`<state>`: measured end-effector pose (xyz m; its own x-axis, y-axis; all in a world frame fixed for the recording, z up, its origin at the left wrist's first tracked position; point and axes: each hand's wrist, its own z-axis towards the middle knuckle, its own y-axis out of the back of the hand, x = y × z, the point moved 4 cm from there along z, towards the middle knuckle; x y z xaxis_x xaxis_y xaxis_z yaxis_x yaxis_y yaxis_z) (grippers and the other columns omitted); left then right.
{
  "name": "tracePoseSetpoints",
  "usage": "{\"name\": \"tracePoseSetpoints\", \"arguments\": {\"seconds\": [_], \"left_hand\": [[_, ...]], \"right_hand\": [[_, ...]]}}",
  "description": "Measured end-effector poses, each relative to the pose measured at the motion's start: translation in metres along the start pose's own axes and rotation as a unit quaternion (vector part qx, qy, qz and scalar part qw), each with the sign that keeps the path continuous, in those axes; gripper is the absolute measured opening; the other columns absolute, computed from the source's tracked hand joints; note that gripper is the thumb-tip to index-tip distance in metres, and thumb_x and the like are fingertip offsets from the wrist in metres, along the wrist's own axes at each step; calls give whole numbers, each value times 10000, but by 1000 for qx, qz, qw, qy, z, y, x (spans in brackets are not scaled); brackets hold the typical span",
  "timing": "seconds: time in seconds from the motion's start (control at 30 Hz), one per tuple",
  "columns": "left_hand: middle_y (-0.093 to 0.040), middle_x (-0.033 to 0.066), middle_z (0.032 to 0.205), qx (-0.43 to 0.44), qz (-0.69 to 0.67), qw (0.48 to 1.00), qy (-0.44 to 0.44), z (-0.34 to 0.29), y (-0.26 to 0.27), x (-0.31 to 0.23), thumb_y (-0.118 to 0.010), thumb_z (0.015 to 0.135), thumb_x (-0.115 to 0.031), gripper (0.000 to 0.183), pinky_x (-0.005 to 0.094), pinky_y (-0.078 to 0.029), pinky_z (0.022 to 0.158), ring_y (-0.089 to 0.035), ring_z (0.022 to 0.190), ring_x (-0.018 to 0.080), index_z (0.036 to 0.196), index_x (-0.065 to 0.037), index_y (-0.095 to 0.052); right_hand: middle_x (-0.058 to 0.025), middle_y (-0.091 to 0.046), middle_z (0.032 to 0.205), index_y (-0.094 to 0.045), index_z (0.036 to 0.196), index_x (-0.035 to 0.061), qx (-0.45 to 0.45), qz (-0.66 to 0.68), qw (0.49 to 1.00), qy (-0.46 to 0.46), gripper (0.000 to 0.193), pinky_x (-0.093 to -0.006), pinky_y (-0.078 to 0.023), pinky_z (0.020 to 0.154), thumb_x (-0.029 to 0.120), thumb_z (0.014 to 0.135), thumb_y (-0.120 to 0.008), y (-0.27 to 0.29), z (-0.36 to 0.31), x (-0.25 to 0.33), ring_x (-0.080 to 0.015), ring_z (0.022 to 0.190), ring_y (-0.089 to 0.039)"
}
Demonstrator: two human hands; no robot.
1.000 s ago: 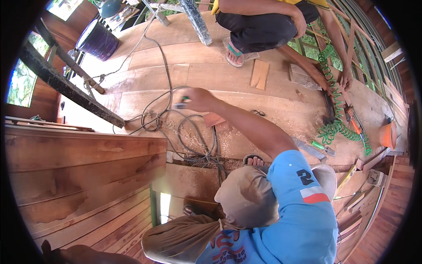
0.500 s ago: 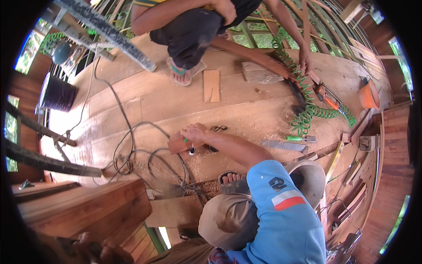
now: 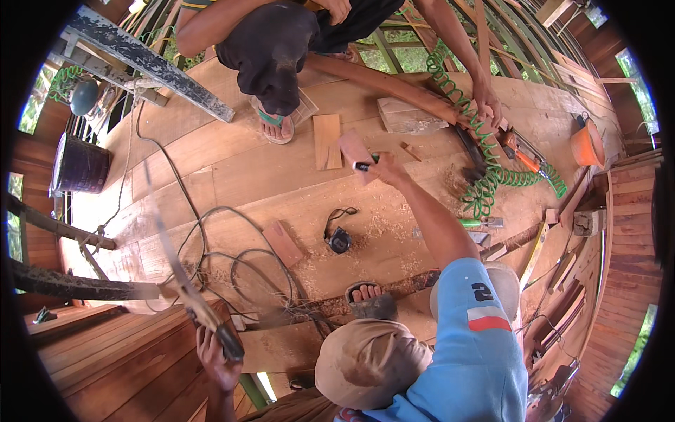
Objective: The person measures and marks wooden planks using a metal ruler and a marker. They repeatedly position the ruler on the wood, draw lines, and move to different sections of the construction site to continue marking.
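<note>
My left hand (image 3: 219,357), at the lower left, is wrapped round the dark handle of a handsaw (image 3: 186,288). The blade points up and away and is smeared by motion. My right hand (image 3: 388,170) is raised over the middle of the floor, gripping a small reddish wooden block (image 3: 356,156) and a dark marker with a white part (image 3: 363,167). Below it a black tape measure (image 3: 338,241) with a wrist strap lies among shavings. Another reddish block (image 3: 283,243) rests on the boards beside a cable. A flat piece of light wood (image 3: 327,142) lies just left of my right hand.
Opposite me a person squats, one hand (image 3: 486,105) by a long plank (image 3: 394,84). A green coiled hose (image 3: 485,190), an orange-handled tool (image 3: 524,153) and an orange bucket (image 3: 589,144) stand right. Black cable (image 3: 242,271) loops at left. A dark bucket (image 3: 83,163) stands beyond.
My right hand has moved up and right, lifting one block and uncovering the tape measure and the other block. My left hand has risen, bringing the handsaw into clear view.
</note>
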<state>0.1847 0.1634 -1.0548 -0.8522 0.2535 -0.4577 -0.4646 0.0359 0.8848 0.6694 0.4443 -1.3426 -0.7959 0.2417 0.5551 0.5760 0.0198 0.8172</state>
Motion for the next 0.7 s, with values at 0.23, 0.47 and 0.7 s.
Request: {"name": "tracePoseSetpoints", "arguments": {"seconds": [0.23, 0.47, 0.7], "left_hand": [[-629, 269, 1158, 43, 11, 991, 128, 9, -97, 75, -740, 708, -68, 413, 509, -458, 1000, -570, 1135, 471, 1085, 53, -622], [-634, 170, 1208, 67, 63, 993, 74, 11, -164, 98, -764, 699, -165, 434, 490, -458, 936, -563, 1153, 387, 1073, 2, -620], [-632, 148, 1127, 28, 56, 997, 52, 42, -202, 68, -713, 767, -85, 292, 486, -470, 920, -564, 1142, 381, 1039, -32, -620]], "right_hand": [[-246, -716, 1019, -689, 1074, 58, -82, 5, 992, -91, 375, -538, -544, 801, 384, 889, -677, 18, -9, -46, -452, 975, -690], [-243, -727, 988, -696, 1043, 51, -105, -6, 990, -94, 291, -541, -553, 793, 311, 920, -650, 12, -21, -71, -440, 945, -703], [-249, -718, 967, -679, 1013, 54, -113, 15, 989, -99, 255, -546, -545, 788, 286, 912, -655, 14, -28, -80, -456, 945, -690]]}}
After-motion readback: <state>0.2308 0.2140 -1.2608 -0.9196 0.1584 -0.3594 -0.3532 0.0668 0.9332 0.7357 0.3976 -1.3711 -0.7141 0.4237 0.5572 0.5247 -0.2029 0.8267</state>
